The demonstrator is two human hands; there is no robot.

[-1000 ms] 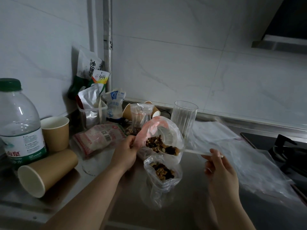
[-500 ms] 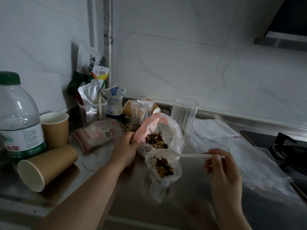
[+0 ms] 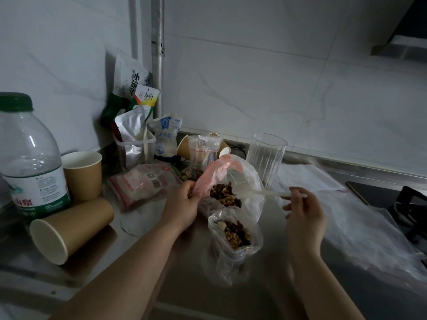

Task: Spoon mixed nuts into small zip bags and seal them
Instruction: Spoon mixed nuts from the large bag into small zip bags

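In the head view, the fingers [image 3: 291, 197] of the right hand [image 3: 302, 218] are pinching the far end of a white plastic spoon [image 3: 265, 193], and its bowl is reaching into the big bag of mixed nuts [image 3: 225, 195]. The left hand [image 3: 182, 204] is gripping the pink rim of this big bag [image 3: 209, 175], fingers curled on the plastic, and is holding the mouth open. The small zip bag [image 3: 233, 236] is standing just near of the big bag, touching it, open and already partly filled.

I think the main risk is spilling. The small bag is soft and nobody is holding it, so it may be tipping over when the spoon is touching its rim, and nuts may be falling on the table [image 3: 161, 262]. Also the spoon is held only at its tip, so a full load may be rolling off on the way.

Around the work, a clear ribbed glass [image 3: 265, 158] is standing just far of the big bag, close to the spoon handle, so a wide swing may be knocking it. Loose plastic sheets [image 3: 346, 215] are lying on the right. On the left are a water bottle [image 3: 30, 162], an upright paper cup [image 3: 82, 174] and a lying paper cup [image 3: 67, 229], well apart from the bags. Snack packets [image 3: 143, 181] are crowding the far left corner.
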